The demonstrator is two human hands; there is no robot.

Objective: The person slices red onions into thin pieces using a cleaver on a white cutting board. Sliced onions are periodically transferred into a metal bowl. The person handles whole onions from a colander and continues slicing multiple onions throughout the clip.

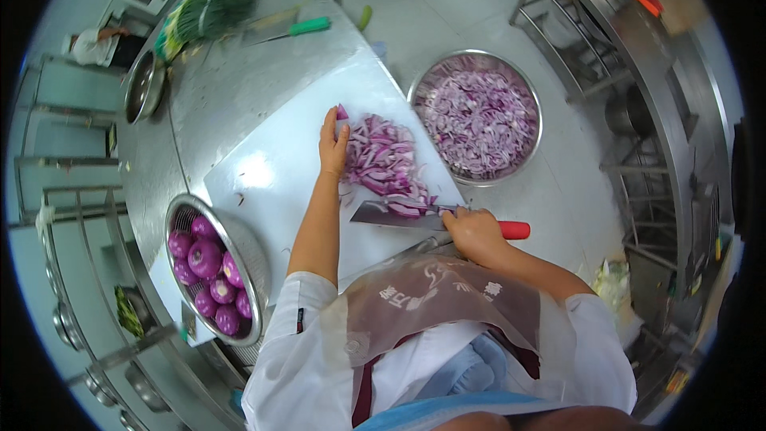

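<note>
A heap of sliced red onion (383, 158) lies on a white cutting board (275, 173) in front of me. My left hand (333, 145) rests along the heap's left side, thumb and fingers apart. By its fingertips sits a small purple onion piece (342, 112). My right hand (476, 232) grips a red-handled kitchen knife (398, 216), fingers close to the blade. The wide blade lies nearly flat at the heap's near edge, with some slices against it. Beyond the board's right edge, a large steel bowl (534, 126) on the floor holds many onion slices.
A steel colander (254, 263) of whole peeled red onions stands at left. Bundled green stalks (218, 9), a green-handled knife (310, 26) and a metal bowl (145, 87) are on the steel table (209, 99). Steel racks (634, 173) flank the right. Another person (99, 46) is far left.
</note>
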